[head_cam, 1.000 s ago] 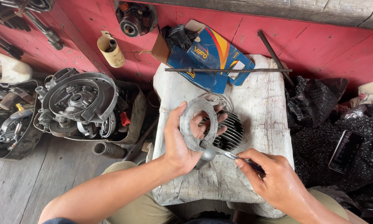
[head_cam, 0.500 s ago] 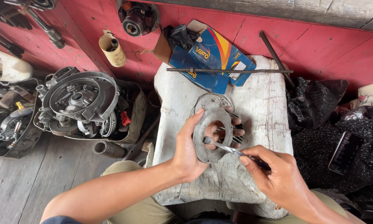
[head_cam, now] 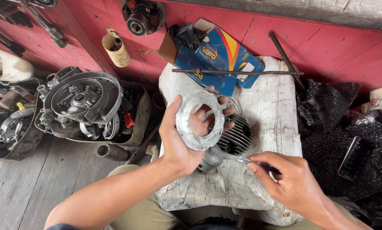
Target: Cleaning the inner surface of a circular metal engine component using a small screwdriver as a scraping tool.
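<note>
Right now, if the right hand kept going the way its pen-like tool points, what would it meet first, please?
The right hand aims its thin tool up and left, so it would probably meet the finned cylinder first, just below the grey ring gasket in the left hand; depth is uncertain.

Both forearms are bare to the elbow, the left hand (head_cam: 180,140) and the right hand (head_cam: 291,183) wear no gloves, rings or watch, a scrap of dark sleeve shows at the frame's bottom left, and olive-khaki trousers cover the knees below.
</note>
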